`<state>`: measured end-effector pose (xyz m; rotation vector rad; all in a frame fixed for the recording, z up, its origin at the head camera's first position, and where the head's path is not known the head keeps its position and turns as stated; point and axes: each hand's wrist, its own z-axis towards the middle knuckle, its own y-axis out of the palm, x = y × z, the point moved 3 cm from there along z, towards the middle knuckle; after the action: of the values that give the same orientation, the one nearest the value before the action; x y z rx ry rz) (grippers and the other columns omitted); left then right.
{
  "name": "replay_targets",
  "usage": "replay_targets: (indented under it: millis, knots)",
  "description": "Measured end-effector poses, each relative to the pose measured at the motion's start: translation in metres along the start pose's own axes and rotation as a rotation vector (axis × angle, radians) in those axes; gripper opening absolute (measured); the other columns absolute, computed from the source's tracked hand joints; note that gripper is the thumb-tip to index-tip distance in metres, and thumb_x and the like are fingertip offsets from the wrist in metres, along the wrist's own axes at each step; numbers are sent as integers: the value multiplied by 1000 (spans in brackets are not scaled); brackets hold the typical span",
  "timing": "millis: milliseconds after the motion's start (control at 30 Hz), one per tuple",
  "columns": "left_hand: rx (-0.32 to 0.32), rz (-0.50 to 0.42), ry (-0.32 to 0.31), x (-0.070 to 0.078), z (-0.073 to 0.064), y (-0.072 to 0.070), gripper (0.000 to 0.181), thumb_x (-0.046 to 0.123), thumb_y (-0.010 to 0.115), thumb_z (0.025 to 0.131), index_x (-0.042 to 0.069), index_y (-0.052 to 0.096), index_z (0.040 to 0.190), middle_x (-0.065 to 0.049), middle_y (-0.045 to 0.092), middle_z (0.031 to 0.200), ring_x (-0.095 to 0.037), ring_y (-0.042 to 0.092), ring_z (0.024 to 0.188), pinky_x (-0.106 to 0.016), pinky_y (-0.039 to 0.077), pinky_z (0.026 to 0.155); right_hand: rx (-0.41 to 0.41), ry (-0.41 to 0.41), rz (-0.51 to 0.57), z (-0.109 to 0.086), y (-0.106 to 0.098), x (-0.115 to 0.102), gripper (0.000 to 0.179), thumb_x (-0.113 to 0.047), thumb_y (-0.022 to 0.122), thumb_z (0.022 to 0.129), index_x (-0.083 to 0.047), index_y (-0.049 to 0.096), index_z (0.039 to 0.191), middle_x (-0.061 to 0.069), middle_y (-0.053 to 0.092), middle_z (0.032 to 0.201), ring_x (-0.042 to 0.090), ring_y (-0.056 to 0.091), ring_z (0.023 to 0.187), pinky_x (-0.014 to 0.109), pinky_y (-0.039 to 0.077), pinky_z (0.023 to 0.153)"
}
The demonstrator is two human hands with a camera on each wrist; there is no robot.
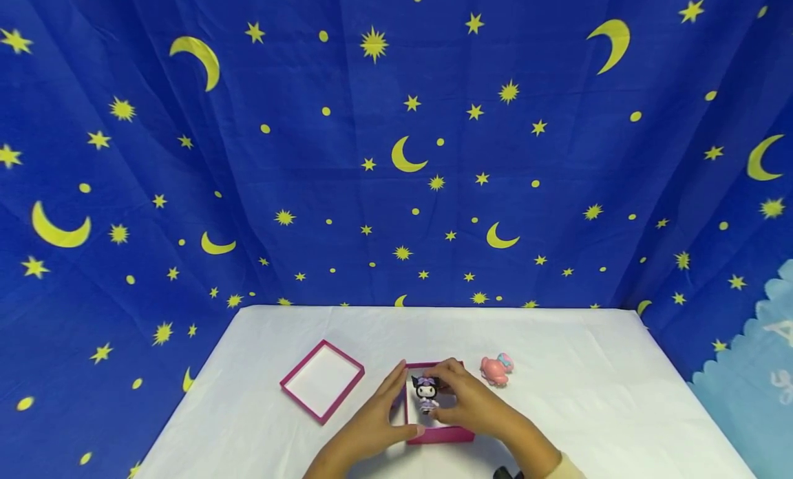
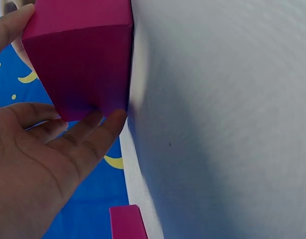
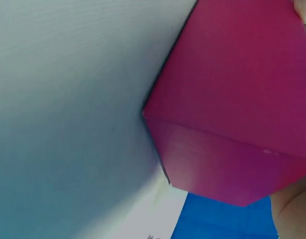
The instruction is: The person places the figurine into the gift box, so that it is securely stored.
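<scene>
A small figurine (image 1: 426,392) with a black hood, white face and purple dress is over the opening of a deep pink box (image 1: 441,435). My right hand (image 1: 473,400) pinches it, fingers by its head and thumb near its feet. My left hand (image 1: 372,422) holds the box's left side, thumb at the near rim and fingers toward the far corner. In the left wrist view, the left fingers (image 2: 85,137) touch the box wall (image 2: 85,69). In the right wrist view, the box's outer wall (image 3: 232,74) hides most of the right hand.
A pink-rimmed lid (image 1: 301,404) lies on the white table (image 1: 557,348) to the left, its pale inside facing up. A pink toy with a blue part (image 1: 495,370) lies to the right of the box. Part of a black object (image 1: 503,473) shows at the near edge.
</scene>
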<state>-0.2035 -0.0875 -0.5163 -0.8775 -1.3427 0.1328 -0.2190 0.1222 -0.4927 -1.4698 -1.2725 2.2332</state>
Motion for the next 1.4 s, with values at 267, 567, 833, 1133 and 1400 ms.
replay_targets:
  millis: [267, 567, 833, 1133, 1400]
  knots:
    - [3, -24, -14, 0, -1, -1, 104, 53, 76, 84, 12, 21, 162, -2, 10, 173, -34, 19, 157, -62, 23, 123, -35, 30, -73, 10, 6, -2, 60, -23, 83, 82, -11, 60, 136, -3, 61, 122, 16, 65, 107, 39, 59, 95]
    - [9, -39, -8, -1, -1, 0, 104, 53, 76, 84, 15, 21, 163, -1, 10, 173, -34, 19, 157, -63, 22, 123, 3, 80, -188, 13, 12, -5, 57, -26, 88, 76, -13, 65, 126, -3, 68, 114, 8, 60, 89, 28, 56, 78]
    - [4, -52, -13, -4, -1, 1, 104, 54, 76, 84, 20, 19, 163, 5, 8, 172, -33, 17, 157, -62, 21, 123, 40, 112, -335, 16, 21, -5, 57, -34, 91, 70, -19, 70, 121, 0, 73, 121, 23, 70, 109, 46, 59, 92]
    - [1, -62, -22, -4, -1, 2, 102, 51, 77, 84, 19, 20, 163, 8, 7, 172, -32, 17, 157, -61, 21, 124, 29, 84, -425, 18, 24, -5, 59, -37, 91, 68, -18, 71, 120, -2, 73, 118, 22, 71, 105, 44, 60, 89]
    - [6, -59, -17, -2, -1, 1, 102, 49, 77, 85, 17, 20, 163, 3, 9, 173, -34, 18, 157, -64, 21, 123, -28, 116, -332, 18, 19, -8, 70, -42, 89, 72, -13, 66, 132, 9, 68, 129, 30, 69, 113, 50, 58, 93]
